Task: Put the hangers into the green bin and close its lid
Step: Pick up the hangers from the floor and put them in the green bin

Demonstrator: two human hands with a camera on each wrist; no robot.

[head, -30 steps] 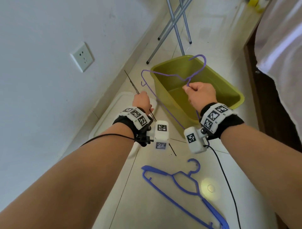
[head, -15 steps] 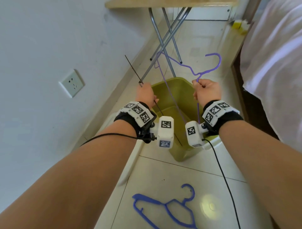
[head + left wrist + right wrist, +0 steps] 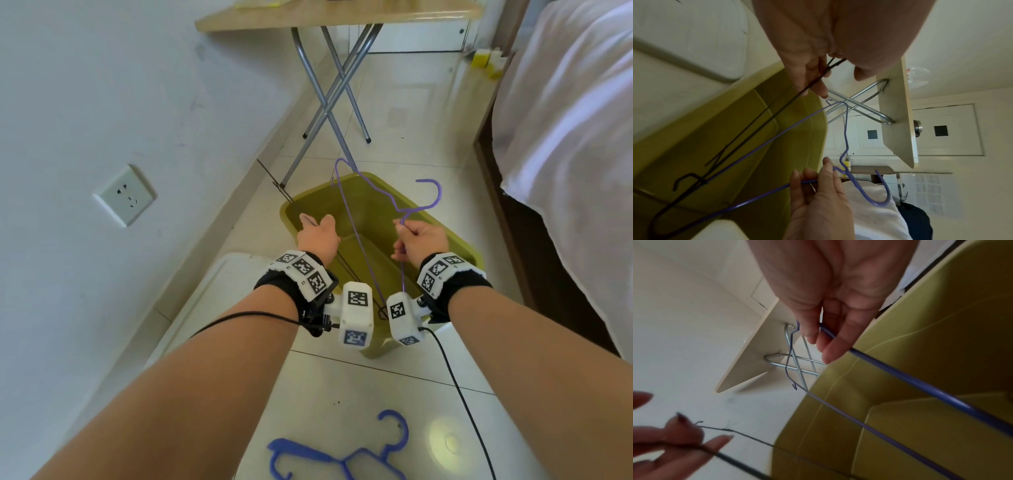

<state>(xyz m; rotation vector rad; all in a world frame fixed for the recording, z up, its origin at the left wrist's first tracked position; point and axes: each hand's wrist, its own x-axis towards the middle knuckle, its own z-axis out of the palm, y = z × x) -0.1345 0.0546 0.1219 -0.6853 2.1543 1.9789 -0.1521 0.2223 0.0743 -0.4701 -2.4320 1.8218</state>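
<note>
The green bin (image 3: 286, 214) stands lidless on the floor ahead. My right hand (image 3: 421, 240) pinches a purple wire hanger (image 3: 439, 190) near its neck, hook up, and its lower bar reaches down into the bin (image 3: 756, 146). My left hand (image 3: 317, 234) is over the bin's left side with fingers spread and thumb lifted. A black wire hanger (image 3: 687, 175) lies across those fingers, and its hooked end is down inside the bin. A blue plastic hanger (image 3: 308, 455) lies on the tiles near my feet. The white lid (image 3: 212, 294) lies flat left of the bin.
A folding table's metal legs (image 3: 329, 102) stand just beyond the bin. The white wall with a socket (image 3: 123, 195) runs along the left. A bed with white sheets (image 3: 565, 137) borders the right. Open tiles lie between the bin and me.
Both hands came down over the bin, lowering the two wire hangers into it. My left hand loosened from a closed grip to spread fingers. The right grip is unchanged.
</note>
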